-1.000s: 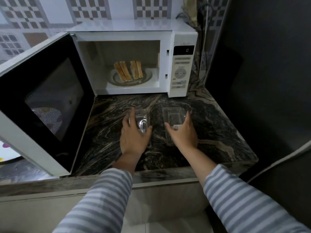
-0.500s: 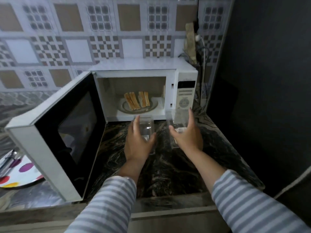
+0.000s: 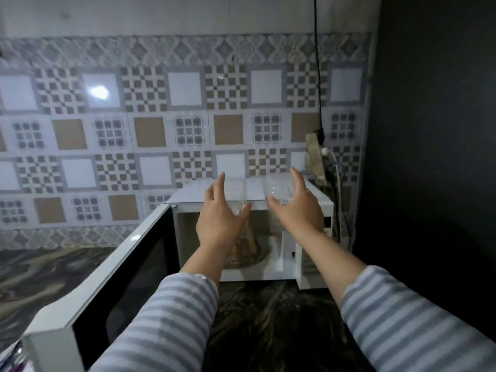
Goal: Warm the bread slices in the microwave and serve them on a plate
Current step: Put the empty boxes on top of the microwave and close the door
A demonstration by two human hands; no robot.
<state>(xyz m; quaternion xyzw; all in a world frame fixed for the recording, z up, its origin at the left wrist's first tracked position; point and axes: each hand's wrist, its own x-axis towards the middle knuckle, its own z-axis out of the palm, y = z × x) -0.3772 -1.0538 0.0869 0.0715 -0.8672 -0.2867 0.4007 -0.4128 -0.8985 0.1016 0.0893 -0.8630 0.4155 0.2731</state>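
Observation:
The white microwave stands against the tiled wall with its door swung open to the left. Inside, toasted bread slices lie on the glass turntable, partly hidden behind my left forearm. My left hand grips a clear glass tumbler, raised to the level of the microwave's top. My right hand grips a second clear glass tumbler at the same height, above the microwave's top edge.
Dark marbled counter runs in front of the microwave. A dark panel closes the right side. A socket block with plugs and cables hangs behind the microwave's right corner. The open door blocks the left of the counter.
Both hands have lifted the two glass tumblers from the counter up to the height of the microwave's top. The camera has tilted upward, so more wall shows.

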